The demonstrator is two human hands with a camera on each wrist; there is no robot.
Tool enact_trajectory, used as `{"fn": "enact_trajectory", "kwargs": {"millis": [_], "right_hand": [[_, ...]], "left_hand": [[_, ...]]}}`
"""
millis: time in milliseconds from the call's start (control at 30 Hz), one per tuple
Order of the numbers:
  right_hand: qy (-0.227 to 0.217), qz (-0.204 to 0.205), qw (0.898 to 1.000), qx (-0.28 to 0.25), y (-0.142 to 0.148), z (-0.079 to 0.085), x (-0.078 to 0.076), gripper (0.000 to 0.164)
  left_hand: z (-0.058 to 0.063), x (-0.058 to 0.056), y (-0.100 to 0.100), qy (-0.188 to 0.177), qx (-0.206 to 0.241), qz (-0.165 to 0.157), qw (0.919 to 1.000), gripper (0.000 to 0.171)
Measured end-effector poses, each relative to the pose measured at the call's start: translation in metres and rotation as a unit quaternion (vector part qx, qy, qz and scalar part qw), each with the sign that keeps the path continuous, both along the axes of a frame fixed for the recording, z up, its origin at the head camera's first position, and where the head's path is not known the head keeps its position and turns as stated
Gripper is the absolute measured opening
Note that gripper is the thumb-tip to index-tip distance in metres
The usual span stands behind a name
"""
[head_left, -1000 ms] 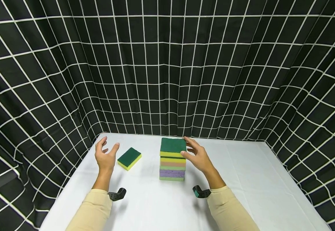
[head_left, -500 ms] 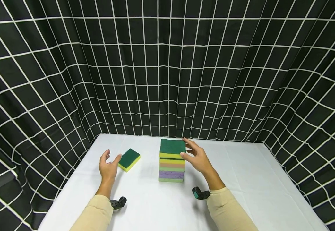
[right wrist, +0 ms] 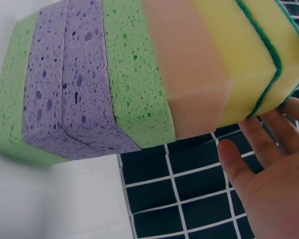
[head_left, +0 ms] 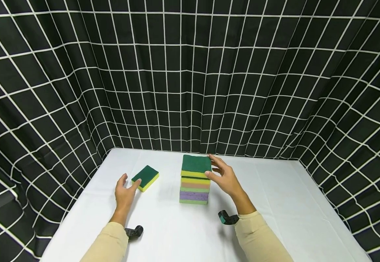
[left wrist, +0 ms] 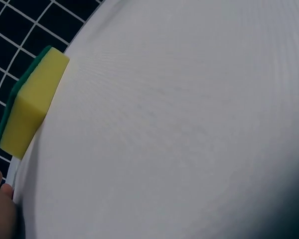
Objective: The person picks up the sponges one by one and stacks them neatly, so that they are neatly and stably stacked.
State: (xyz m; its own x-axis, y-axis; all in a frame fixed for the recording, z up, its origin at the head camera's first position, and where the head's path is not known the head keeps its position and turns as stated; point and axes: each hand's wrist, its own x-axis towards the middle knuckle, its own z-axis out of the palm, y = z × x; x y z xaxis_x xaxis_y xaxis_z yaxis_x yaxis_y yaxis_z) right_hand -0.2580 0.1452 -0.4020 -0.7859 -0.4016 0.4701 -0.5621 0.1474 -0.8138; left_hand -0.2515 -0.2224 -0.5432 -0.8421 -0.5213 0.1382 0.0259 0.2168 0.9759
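A loose sponge (head_left: 146, 177), green scouring side up over yellow foam, lies flat on the white table to the left. My left hand (head_left: 124, 194) is right at its near-left corner, thumb and fingers spread apart; the thumb overlaps the corner in the head view. Mid-table stands an upright stack of several sponges (right wrist: 84, 74) in green, purple, peach and yellow. On its top is a green-and-yellow sponge (head_left: 196, 164), whose right side my right hand (head_left: 226, 178) holds, thumb at the front corner and fingers at the back one.
A white cloth-covered table (head_left: 281, 203) carries everything. Black curtain (head_left: 190, 80) with a white grid rises behind its far edge and along both sides. Black wrist-worn devices (head_left: 134, 232) jut inward from both wrists.
My left hand has come down and slightly right, nearer to the loose sponge, its thumb now over the corner. The right hand and the stack keep their places.
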Motion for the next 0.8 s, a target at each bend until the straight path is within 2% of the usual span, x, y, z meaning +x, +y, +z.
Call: {"fn": "enact_trajectory", "kwargs": {"millis": [200,433,500,700,800], "right_hand": [[-0.004,0.000,1.000,-0.003,-0.0006,0.0002,-0.0014,0.062],[-0.005,-0.003,1.000,-0.002,-0.0008,-0.0002,-0.0018,0.062],[-0.005,-0.004,1.000,-0.003,-0.0006,-0.0004,-0.0017,0.062],[-0.003,0.001,1.000,-0.008,-0.0009,-0.0001,-0.0019,0.062],[-0.004,0.000,1.000,-0.006,-0.0011,-0.0001,-0.0020,0.062]], "left_hand": [[0.0025,-0.0030,-0.0001,-0.039,-0.074,-0.032,0.9960,0.084],[0.0018,-0.0054,0.0011,-0.076,-0.116,-0.051,0.9890,0.086],[0.0031,-0.0055,0.0018,-0.086,-0.135,-0.053,0.9857,0.086],[0.0057,-0.0045,0.0042,-0.126,-0.210,-0.053,0.9680,0.083],[0.0057,-0.0040,0.0051,-0.130,-0.220,-0.050,0.9656,0.082]]}}
